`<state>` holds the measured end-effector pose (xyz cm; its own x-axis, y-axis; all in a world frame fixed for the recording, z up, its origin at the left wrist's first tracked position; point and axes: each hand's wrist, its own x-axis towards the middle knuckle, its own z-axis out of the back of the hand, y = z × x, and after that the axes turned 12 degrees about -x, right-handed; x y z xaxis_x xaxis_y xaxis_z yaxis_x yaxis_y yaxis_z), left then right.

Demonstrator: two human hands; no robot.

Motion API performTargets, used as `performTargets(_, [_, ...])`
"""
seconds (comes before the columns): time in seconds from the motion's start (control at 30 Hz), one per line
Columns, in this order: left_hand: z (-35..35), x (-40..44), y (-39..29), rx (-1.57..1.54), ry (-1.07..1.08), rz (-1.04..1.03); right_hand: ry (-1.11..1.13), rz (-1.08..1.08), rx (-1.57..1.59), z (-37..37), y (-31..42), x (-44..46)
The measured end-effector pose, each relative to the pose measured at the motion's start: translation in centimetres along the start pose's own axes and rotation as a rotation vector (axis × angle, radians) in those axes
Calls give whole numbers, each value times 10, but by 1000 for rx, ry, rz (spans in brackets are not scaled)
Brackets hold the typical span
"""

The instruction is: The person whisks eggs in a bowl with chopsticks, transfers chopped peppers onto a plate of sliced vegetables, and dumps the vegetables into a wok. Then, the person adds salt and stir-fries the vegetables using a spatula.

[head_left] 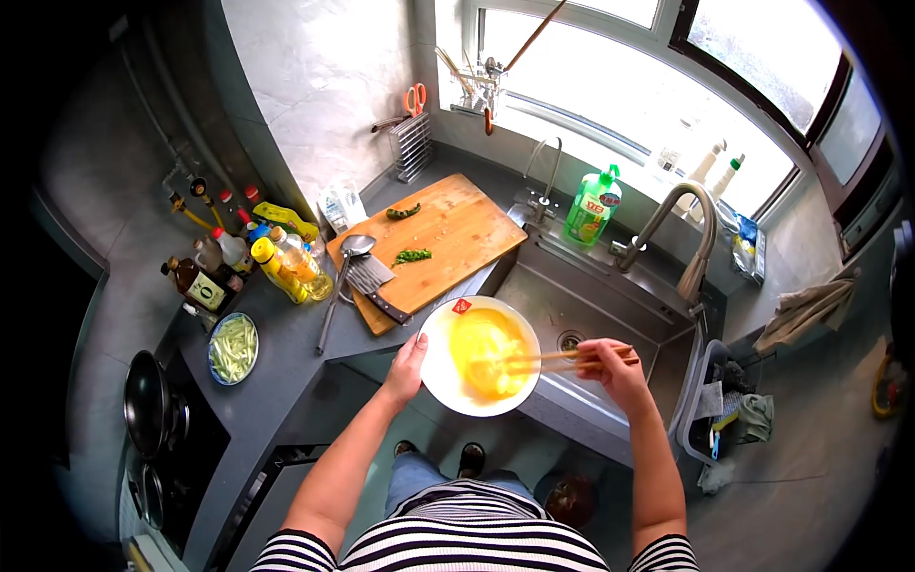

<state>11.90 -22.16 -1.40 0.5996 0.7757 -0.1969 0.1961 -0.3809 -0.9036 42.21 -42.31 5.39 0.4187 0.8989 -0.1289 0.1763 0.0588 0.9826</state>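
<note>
Now left fingers (pixel 419 349) grip bowl (pixel 438 370) of yellow liquid (pixel 478 341); right fingers (pixel 602 348) hold chopsticks (pixel 560 357).

- Grey counter (pixel 284 334), left of and beyond the left hand (pixel 408 369)
- Wooden board (pixel 453 229) on it, just beyond that hand
- Bottles (pixel 274 271) and a blue-rimmed plate (pixel 229 382), farther left

Chopsticks (pixel 560 357) in white bowl (pixel 439 362) of yellow liquid (pixel 479 338)

Hands 2: L hand (pixel 410 362), R hand (pixel 615 372). Bowl (pixel 435 379) 1. Chopsticks (pixel 560 356) 1 pr. Board (pixel 467 229) 1. Cleaver (pixel 370 275) 1. Ladle (pixel 358 245) 1. Plate (pixel 229 381) 1, veg strips (pixel 233 345) too many to ct. Sink (pixel 534 288) 1. Taps 2: sm. tap (pixel 542 195), lg. tap (pixel 658 217). Grn btl (pixel 592 212) 1. Scissors (pixel 415 100) 1 pr.
</note>
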Motion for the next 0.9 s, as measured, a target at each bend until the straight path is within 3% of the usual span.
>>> performTargets(0.07, [0,1,0,0,8,-1,-125,27,-44,-3,0,2])
performTargets(0.17, [-3,0,-2,22,-22,-7,187,-119,-6,0,-1,0])
performTargets(0.2, [-5,-1,-5,-11,-9,-3,197,-114,26,-4,2,-1])
performTargets(0.3, [-12,-2,-9,-77,21,14,-106,16,43,-7,-7,5])
performTargets(0.37, [-6,2,-6,-59,17,26,110,-105,65,-3,-12,3])
performTargets(0.43, [-5,1,-8,-47,34,23,166,-31,119,-6,-14,3])
performTargets(0.53, [-5,2,-5,-32,12,29,-37,-17,89,-12,-19,9])
performTargets(0.63, [-5,1,-9,-19,-1,23,190,-80,118,-16,-14,4])
performTargets(0.73, [-7,0,-9,-59,-8,26,-82,-16,143,-17,-27,13])
performTargets(0.83, [-6,0,-10,-65,-29,1,174,-118,96,-24,-21,5])
performTargets(0.9, [-7,-1,-9,-67,-18,-1,101,-37,179,-25,-26,9])
